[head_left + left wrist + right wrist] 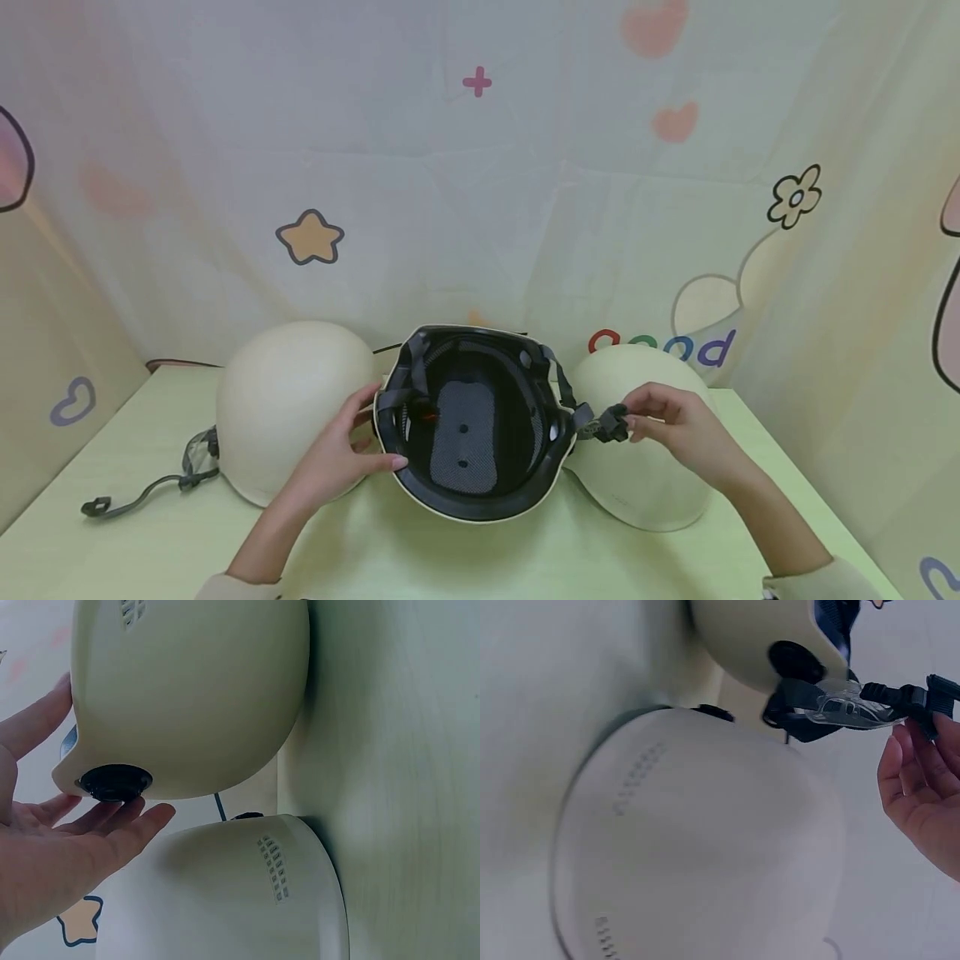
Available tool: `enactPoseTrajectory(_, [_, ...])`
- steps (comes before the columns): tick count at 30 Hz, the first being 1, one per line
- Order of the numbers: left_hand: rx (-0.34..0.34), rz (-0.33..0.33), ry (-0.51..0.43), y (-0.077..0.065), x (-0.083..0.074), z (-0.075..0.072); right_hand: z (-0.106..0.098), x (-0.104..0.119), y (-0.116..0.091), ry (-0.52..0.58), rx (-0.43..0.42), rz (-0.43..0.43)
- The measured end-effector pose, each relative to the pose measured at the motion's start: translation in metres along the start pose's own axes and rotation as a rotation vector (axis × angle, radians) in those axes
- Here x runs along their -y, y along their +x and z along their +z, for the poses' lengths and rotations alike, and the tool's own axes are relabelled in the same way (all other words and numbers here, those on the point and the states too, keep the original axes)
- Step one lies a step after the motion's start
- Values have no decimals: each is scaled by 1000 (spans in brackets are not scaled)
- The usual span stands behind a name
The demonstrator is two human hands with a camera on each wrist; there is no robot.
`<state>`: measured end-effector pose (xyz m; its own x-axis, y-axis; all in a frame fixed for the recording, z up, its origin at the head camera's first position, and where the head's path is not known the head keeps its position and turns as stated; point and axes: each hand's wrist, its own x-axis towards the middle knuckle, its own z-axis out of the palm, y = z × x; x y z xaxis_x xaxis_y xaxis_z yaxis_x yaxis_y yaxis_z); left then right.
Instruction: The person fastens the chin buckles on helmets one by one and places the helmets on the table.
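A cream helmet (390, 492) sits upturned in the middle of the table, its black padded inside facing me. My left hand (341, 454) holds its left side, thumb on the rim and fingers behind. In the left wrist view those fingers lie round the black disc (115, 782) on the shell. My right hand (678, 429) pinches the black buckle (613, 422) at the end of the chin strap, drawn out to the right of the helmet. A clear plastic piece (847, 709) on that strap shows in the right wrist view.
Another cream helmet (288, 400) stands dome up on the left, its strap (146, 493) trailing over the table (112, 562). A third helmet (648, 492) stands dome up on the right, behind my right hand. A patterned curtain (480, 208) hangs behind the table and along its sides.
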<state>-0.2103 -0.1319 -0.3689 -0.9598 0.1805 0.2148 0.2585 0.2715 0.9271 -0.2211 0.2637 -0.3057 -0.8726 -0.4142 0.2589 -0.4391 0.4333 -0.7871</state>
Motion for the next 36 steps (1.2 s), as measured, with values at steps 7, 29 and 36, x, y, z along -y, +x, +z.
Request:
enactPoseTrajectory(7, [10, -37, 0, -2, -2, 6, -7, 21, 10, 5, -80, -45])
enactPoseTrajectory(29, [2, -42, -12, -5, -1, 16, 54, 16, 21, 195, -3, 13])
enactPoseTrajectory(36, [13, -25, -2, -5, -4, 17, 60, 15, 18, 91, 45, -52])
